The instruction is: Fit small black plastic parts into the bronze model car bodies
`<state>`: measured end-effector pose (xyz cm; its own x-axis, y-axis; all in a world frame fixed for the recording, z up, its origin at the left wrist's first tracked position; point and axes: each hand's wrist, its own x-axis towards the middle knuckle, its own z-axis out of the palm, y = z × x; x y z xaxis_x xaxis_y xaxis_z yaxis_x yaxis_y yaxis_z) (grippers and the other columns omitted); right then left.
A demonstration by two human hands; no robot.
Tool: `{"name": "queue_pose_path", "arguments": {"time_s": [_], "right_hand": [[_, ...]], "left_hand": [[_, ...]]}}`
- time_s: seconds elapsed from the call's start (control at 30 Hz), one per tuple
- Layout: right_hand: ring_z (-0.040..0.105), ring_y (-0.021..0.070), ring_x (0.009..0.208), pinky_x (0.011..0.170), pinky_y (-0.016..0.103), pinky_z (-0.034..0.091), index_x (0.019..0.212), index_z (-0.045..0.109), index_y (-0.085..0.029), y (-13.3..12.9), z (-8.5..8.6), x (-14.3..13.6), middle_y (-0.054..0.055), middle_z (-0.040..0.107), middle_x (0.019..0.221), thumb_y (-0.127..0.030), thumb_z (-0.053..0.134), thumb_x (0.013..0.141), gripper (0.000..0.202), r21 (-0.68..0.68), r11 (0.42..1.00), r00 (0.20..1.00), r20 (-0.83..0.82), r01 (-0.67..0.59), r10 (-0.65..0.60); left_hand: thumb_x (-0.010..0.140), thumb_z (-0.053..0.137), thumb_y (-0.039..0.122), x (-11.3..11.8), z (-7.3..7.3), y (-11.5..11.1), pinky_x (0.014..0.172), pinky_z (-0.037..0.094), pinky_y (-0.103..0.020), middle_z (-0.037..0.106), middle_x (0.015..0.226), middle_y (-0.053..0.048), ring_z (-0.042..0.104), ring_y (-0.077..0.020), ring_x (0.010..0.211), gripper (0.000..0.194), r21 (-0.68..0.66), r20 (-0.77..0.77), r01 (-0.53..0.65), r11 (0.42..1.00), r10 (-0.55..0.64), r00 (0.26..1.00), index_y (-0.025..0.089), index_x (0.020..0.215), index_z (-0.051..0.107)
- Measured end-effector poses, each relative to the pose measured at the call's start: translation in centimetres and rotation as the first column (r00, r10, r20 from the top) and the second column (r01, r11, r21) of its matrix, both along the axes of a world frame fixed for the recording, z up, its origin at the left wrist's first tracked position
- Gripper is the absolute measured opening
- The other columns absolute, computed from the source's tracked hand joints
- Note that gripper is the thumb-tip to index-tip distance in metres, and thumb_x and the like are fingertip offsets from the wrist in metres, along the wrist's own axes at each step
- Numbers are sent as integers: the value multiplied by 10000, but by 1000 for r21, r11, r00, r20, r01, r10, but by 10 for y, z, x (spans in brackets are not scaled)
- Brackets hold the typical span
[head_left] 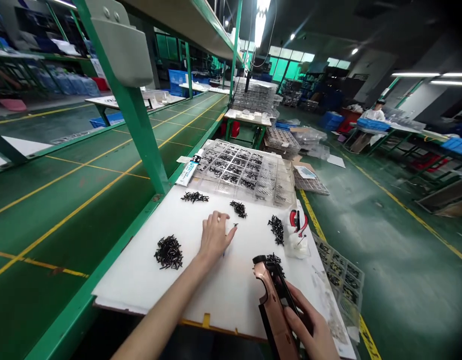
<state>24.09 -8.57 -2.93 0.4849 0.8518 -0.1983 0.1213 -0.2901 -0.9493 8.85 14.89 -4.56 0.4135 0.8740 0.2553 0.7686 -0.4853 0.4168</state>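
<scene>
My left hand (214, 234) rests over the middle of the white work surface (215, 300), thumb and fingers apart. A small dark screw (236, 225) lies by the thumb tip. My right hand (309, 320) is wrapped round a copper-and-black device (276, 310), held tilted near the front right edge. Piles of black screws lie about: a round one (168, 252) at the left, one (194, 196) at the back left, a small one (239, 209) beyond my left hand, one (276, 229) at the right, and another (274, 261) partly hidden behind the device.
A clear compartment tray (234, 170) with screws spans the back; a white-blue tube (188, 171) lies beside it. Red-handled scissors (299, 220) and a clear container (296, 245) are at the right. A green post (140, 125) and conveyor (103, 185) flank the left. Another person sits far right.
</scene>
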Motion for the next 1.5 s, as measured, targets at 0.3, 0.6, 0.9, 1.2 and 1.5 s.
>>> {"name": "queue_pose_path", "arguments": {"time_s": [0.3,0.6,0.9,1.2,1.5], "right_hand": [[678,326,1135,881,320,599,1281,676,-233,-2,-5,8,89,665,1318,-649,685,802,634,42,999,990,-138,-2,8],[598,338,1253,955,347,565,1245,688,-231,5,-1,11,91,655,1338,-636,679,807,597,18,999,995,-92,43,-41],[668,341,1060,901,452,540,1186,657,-251,55,21,-8,85,710,1184,-693,576,816,582,-164,982,889,430,-95,158],[656,303,798,618,419,476,927,592,-234,105,15,-44,109,622,1200,-638,452,889,429,-267,962,558,791,-54,251],[548,307,1225,971,446,482,1139,614,-261,84,49,-61,98,588,1266,-420,574,945,254,78,976,784,609,-205,116]], "left_hand": [[961,635,333,35,-5,38,999,488,-469,662,1066,-76,609,-232,1065,176,-209,181,253,944,-217,959,159,950,660],[882,655,459,1,32,-10,757,498,-327,701,916,-80,599,-166,756,318,-577,713,473,666,127,690,153,960,694],[673,888,493,-47,56,-80,676,451,-215,689,820,-56,519,-87,640,437,-651,700,627,428,659,276,164,877,684],[699,907,394,-71,68,-87,705,478,-239,736,792,-54,579,-128,661,290,-558,748,669,491,647,148,197,799,719],[743,862,462,-86,74,-96,699,487,-295,740,782,-40,633,-184,701,237,-544,825,565,620,519,224,255,782,752]]}}
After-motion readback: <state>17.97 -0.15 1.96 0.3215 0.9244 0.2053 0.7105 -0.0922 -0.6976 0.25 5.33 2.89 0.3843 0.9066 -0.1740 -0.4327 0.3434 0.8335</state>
